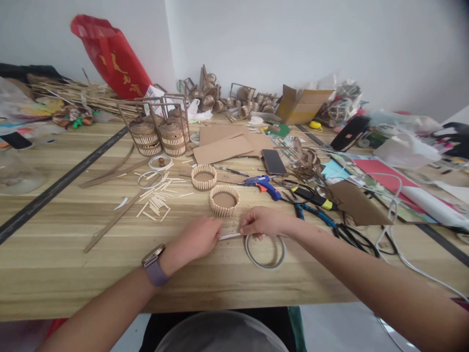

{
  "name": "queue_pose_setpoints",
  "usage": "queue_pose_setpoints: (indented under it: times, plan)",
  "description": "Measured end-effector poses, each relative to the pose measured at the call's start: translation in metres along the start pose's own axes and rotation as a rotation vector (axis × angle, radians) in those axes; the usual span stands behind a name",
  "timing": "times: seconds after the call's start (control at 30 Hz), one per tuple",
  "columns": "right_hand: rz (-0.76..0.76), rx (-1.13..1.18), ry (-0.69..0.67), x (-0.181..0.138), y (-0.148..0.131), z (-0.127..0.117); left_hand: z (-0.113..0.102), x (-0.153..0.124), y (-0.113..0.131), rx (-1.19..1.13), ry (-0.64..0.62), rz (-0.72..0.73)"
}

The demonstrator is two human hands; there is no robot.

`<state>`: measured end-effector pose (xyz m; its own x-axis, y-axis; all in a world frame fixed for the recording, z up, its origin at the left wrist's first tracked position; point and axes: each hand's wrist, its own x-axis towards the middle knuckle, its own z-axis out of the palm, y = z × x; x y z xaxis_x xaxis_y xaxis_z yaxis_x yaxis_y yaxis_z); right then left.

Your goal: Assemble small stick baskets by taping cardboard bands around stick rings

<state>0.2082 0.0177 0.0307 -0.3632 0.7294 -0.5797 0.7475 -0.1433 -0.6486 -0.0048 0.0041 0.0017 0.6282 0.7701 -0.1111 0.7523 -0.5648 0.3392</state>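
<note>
A narrow white strip of tape [230, 236] stretches low over the table between my two hands. My left hand [201, 237], below a wristwatch, has its fingers curled closed at the strip's left end. At the other end my right hand [259, 221] pinches the strip, its fingertips partly hidden. Right below those fingers a thin grey-white tape roll [266, 265] hangs or rests near the tabletop; which one I cannot tell. Just beyond my hands sit two round cardboard bases ringed with short upright sticks, the nearer ring [224, 211] and the farther ring [204, 185].
Loose short sticks [157, 201] and thin rings [151, 180] lie to the left. A blue glue gun [269, 188], a phone [273, 162] and pliers [318, 215] with cables are on the right. Cardboard sheets [223, 149] and handled stick-ringed containers [172, 139] stand farther back.
</note>
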Motion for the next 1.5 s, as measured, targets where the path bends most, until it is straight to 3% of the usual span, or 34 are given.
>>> queue_pose_setpoints:
  times: [0.3, 0.5, 1.5]
  plan:
    - [0.058, -0.127, 0.027, -0.004, 0.005, -0.005, 0.001, -0.001, -0.002, -0.030, 0.005, 0.040]
    - [0.081, -0.215, 0.057, -0.005, 0.000, -0.002, 0.003, -0.001, -0.004, -0.076, -0.008, 0.141]
    - [0.174, -0.437, 0.088, -0.011, -0.018, 0.004, 0.002, -0.005, -0.003, -0.047, -0.005, 0.158]
